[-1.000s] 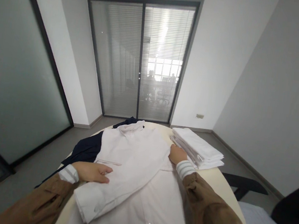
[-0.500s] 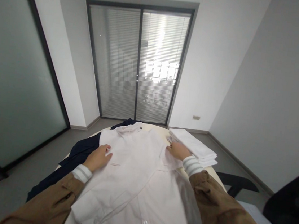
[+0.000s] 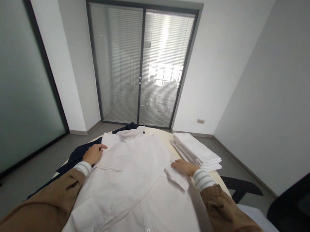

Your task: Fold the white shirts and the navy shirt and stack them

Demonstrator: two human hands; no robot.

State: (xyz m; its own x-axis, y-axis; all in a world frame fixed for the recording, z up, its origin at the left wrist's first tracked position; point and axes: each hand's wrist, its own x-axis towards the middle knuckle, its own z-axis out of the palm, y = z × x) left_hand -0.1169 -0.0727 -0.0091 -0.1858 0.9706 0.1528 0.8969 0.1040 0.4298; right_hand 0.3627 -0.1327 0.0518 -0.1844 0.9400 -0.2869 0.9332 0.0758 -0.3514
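A white button-up shirt (image 3: 138, 159) is spread over the table, its collar at the far end and one sleeve laid slantwise across its body toward me. My left hand (image 3: 93, 154) is closed at the shirt's left edge, thumb and fingers on the cloth. On the other side, my right hand (image 3: 184, 167) grips the shirt's right edge, where a flap of fabric is turned inward. The undersides of the fingers are partly hidden on both hands.
Folded white cloths (image 3: 196, 149) lie stacked at the table's far right. Dark navy fabric (image 3: 78, 155) lies along the left side, partly under the shirt. A black chair (image 3: 298, 209) stands at the right. Beyond the pale round table (image 3: 158, 132) is a glass door with blinds (image 3: 133, 64).
My left hand has moved outward to the shirt's left edge. My right hand has come slightly nearer, and the right edge of the shirt is now folded inward. The view has shifted slightly.
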